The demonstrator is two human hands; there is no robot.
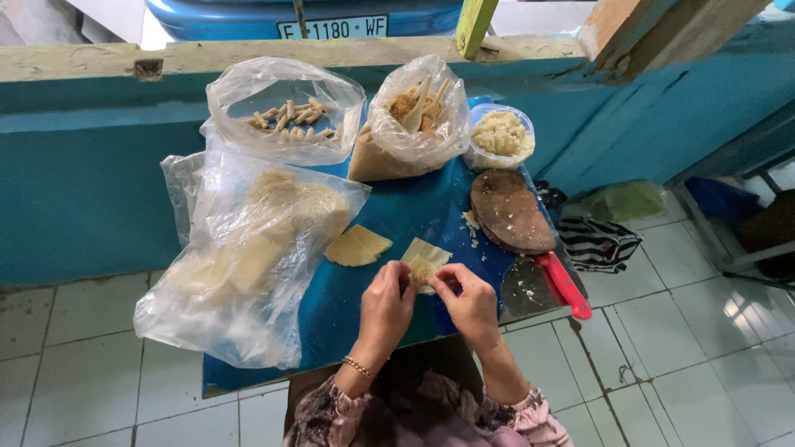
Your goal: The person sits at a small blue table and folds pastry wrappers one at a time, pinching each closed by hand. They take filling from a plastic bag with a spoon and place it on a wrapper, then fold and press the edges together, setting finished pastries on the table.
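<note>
A thin, pale yellow square pastry wrapper with a small heap of brownish crumbly filling on it lies at the near middle of the blue plastic work board, and both hands meet over its near edge. The left hand curls in with thumb and fingertips pinching the wrapper's edge at about seven o'clock of the sheet, while the right hand pinches the edge at about five o'clock, apparently to keep the filling cupped while the sheet is folded. At nine o'clock of the wrapper, just beside it, sits a small stack of the same yellow sheets, close enough to draw from. Farther left, a large clear plastic bag holds more pale sheets and sags off the board's edge. At twelve o'clock stands an open clear bag of brown crumbly filling with a pale spoon stuck in it, at eleven o'clock a clear bag of finished pale rolled sticks, and at one o'clock a round clear tub of whitish shredded stuff. At two o'clock rests a worn round wooden chopping block, and beyond it a red-handled cleaver at three o'clock. The board bridges out from a turquoise painted wall above a pale tiled floor, where a striped cloth lies.
</note>
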